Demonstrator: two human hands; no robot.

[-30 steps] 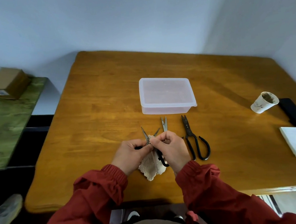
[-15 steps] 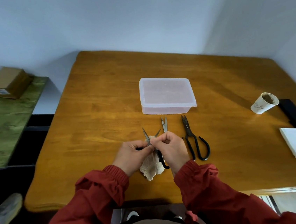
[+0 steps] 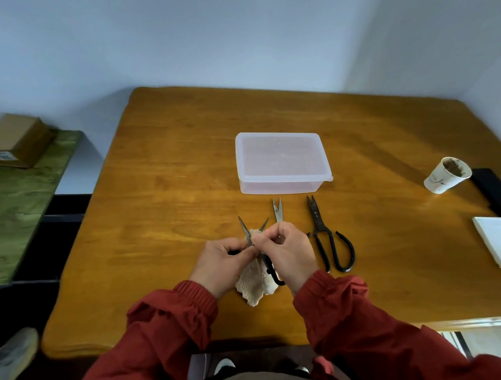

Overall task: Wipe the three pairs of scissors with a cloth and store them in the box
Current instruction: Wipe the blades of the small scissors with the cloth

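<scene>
One scissors (image 3: 245,229) gripped open by left hand (image 3: 222,260); right hand (image 3: 290,253) pinches cloth (image 3: 254,282) on blade.

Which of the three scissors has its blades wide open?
The left pair, held at the cloth: its blades spread in a V. The middle pair and right pair lie almost shut.

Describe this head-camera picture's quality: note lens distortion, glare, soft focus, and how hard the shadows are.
Head view: wide-angle lens curves the table; sheen glares on the wood near the paper cup; the centre, with the plastic box and black-handled scissors, is sharp; the cardboard box at the left is smeared; light is diffuse, shadows faint.
</scene>
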